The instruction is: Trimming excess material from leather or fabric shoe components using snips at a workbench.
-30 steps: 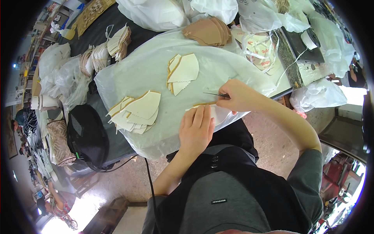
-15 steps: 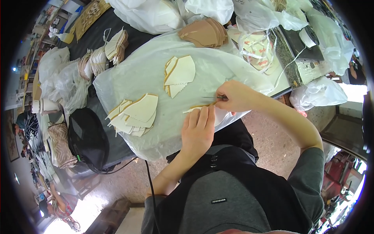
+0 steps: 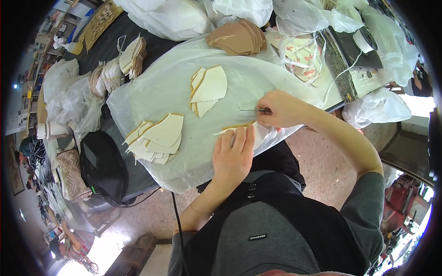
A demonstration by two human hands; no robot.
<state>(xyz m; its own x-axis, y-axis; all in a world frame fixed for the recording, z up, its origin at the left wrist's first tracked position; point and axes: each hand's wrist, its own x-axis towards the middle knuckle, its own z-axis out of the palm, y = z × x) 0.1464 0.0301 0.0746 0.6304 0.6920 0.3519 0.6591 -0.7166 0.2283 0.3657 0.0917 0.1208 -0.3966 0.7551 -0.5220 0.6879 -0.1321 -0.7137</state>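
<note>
At the near edge of the tabletop point(image 3: 138, 27), on the white plastic sheet point(image 3: 152, 96), the left hand point(image 3: 232, 154) lies flat with fingers together, pressing down a cream cut piece point(image 3: 235, 129) with a tan edge. To do this well, that hand should likely stay firm and close to the working spot so the piece cannot creep. The right hand point(image 3: 281, 109) is closed around a thin metal tool point(image 3: 251, 110), pinched between thumb and fingers, its tip pointing left just above the piece; a light, steady stroke along the tan edge seems best. The piece looks thin, flat and stiff, mostly hidden under the fingers. Farther in lie two loose stacks of similar cream pieces point(image 3: 159, 135) point(image 3: 208, 87), and at the far edge a brown stack point(image 3: 239, 37).
</note>
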